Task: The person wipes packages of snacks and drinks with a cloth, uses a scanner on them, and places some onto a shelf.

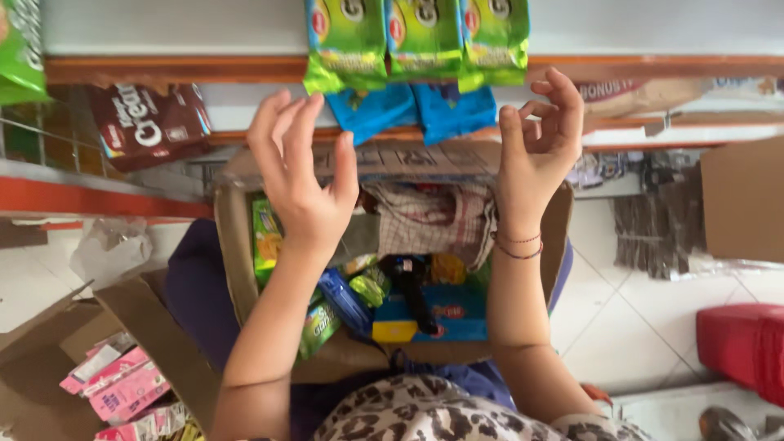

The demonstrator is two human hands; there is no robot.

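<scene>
Both my hands are raised in front of a shop shelf. My left hand (298, 167) is open, fingers spread, holding nothing, just below and left of a row of hanging green snack packets (416, 41). My right hand (543, 143) is also empty, its fingers curled loosely apart, right of two blue packets (412, 110). Thin thread bracelets circle my right wrist. Below my arms sits an open cardboard box (233, 245) with a checked cloth (433, 216), green, blue and yellow snack packs and a black object inside.
A brown snack bag (151, 122) hangs at the left by an orange-edged shelf (98, 196). Another open carton (49, 359) with pink packets (122, 388) lies at lower left. A red container (739, 347) stands at the right on a white tiled floor (633, 318).
</scene>
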